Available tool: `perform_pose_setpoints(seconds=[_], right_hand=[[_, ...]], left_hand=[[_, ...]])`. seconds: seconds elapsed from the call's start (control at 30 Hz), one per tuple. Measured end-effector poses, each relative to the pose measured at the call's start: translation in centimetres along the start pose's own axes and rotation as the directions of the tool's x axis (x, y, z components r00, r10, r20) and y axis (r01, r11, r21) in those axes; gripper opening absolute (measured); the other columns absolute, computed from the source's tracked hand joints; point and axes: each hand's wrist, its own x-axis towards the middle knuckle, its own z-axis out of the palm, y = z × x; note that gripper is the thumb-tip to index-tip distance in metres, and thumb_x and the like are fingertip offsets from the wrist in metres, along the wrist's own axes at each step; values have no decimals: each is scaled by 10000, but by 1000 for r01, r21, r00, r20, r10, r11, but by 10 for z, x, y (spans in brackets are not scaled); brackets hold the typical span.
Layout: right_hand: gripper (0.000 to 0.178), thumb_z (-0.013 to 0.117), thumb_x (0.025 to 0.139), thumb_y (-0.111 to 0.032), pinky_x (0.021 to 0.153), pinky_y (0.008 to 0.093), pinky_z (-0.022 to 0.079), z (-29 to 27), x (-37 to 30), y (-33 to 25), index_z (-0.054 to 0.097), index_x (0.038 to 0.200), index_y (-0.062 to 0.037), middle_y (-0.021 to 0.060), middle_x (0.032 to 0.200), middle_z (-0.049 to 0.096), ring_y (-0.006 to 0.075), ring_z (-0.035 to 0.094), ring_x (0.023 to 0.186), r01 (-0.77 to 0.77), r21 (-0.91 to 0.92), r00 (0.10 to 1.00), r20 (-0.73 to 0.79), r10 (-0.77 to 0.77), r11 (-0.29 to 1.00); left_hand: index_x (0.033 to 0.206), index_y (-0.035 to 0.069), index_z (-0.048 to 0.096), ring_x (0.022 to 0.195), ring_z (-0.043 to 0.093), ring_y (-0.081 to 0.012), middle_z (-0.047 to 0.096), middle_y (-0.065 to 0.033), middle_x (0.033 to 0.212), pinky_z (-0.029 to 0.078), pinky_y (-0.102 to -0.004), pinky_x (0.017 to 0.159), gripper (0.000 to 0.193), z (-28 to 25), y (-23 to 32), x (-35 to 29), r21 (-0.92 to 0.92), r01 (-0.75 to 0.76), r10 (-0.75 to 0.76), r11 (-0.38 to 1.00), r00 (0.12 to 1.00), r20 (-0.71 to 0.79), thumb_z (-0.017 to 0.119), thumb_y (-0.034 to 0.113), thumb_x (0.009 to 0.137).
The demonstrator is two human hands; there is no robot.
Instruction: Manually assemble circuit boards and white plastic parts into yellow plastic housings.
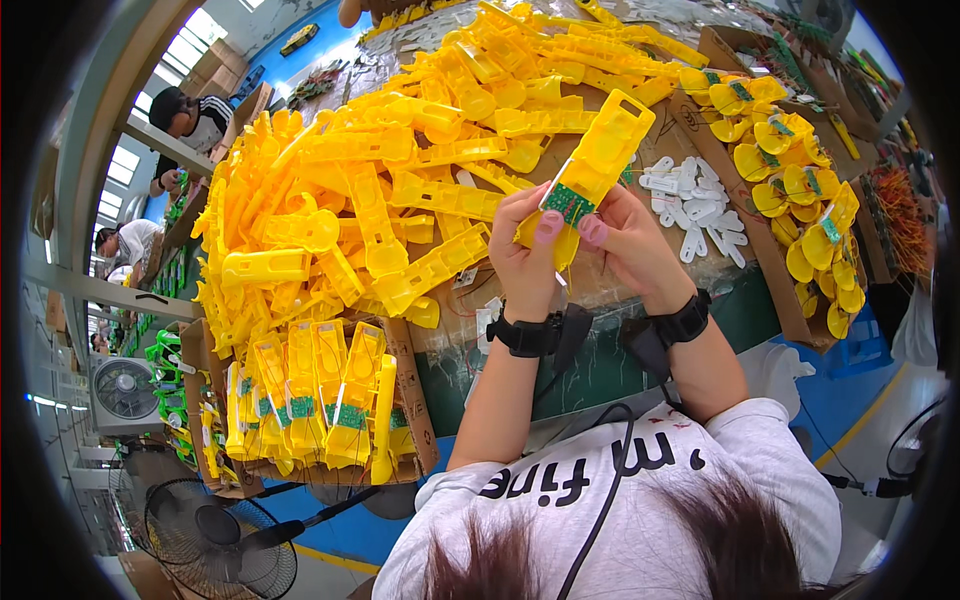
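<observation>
Both my hands grip one long yellow plastic housing [612, 140], which tilts up and to the right over the front of the table. A small green circuit board [568, 203] sits in its lower part, between my thumbs. My left hand [525, 245] closes round the left side, its thumb pressed beside the board. From the right, my right hand [640, 245] pinches the lower end, thumb near the board's edge. The fingers behind the housing are partly hidden. Just beyond my hands lies a big heap of similar yellow housings [380, 215].
White plastic pieces [690, 205] lie right of my hands. A cardboard box [418, 400] at the near left holds yellow housings with green boards. Another box [775, 275] at right holds round-ended yellow parts with boards and wires. A black fan [220, 525] stands lower left. People work at far left.
</observation>
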Motion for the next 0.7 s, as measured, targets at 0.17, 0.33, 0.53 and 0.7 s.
perform_pose_setpoints(seconds=[0.17, 0.33, 0.53, 0.7], right_hand=[[430, 630, 782, -88, 855, 286, 445, 1, -2, 2, 439, 1163, -35, 36, 1114, 519, 117, 519, 993, -3, -20, 999, -43, 2, 1000], [400, 607, 799, -87, 838, 262, 444, -1, -2, -3, 447, 1157, -11, 43, 1095, 539, 112, 528, 978, -16, 8, 1000, -20, 16, 1000], [349, 581, 821, -109, 820, 228, 436, -10, 5, -14, 487, 1132, 17, 55, 1042, 567, 94, 542, 932, 20, -244, 1000, 18, -16, 969], [346, 589, 813, -101, 797, 216, 439, -14, 6, -17, 499, 1121, 28, 47, 1009, 575, 80, 543, 898, 23, -331, 1000, -9, -28, 943]], left_hand=[[938, 13, 551, 908, 530, -182, 564, -108, 969, 408, -287, 817, 187, -1, 0, -1, 101, -79, 76, 992, 997, 31, 590, 150, 818], [927, 5, 546, 916, 532, -175, 561, -109, 968, 413, -282, 816, 177, 0, -1, 0, 184, -148, 141, 972, 989, 51, 596, 130, 812], [933, -14, 539, 906, 537, -141, 551, -106, 998, 427, -260, 812, 163, 1, -2, 2, 65, 76, -79, 995, 996, 38, 595, 76, 809], [991, -3, 541, 895, 537, -128, 557, -84, 976, 429, -253, 802, 197, 2, -8, -1, 72, 58, -61, 996, 998, 36, 587, 75, 815]])
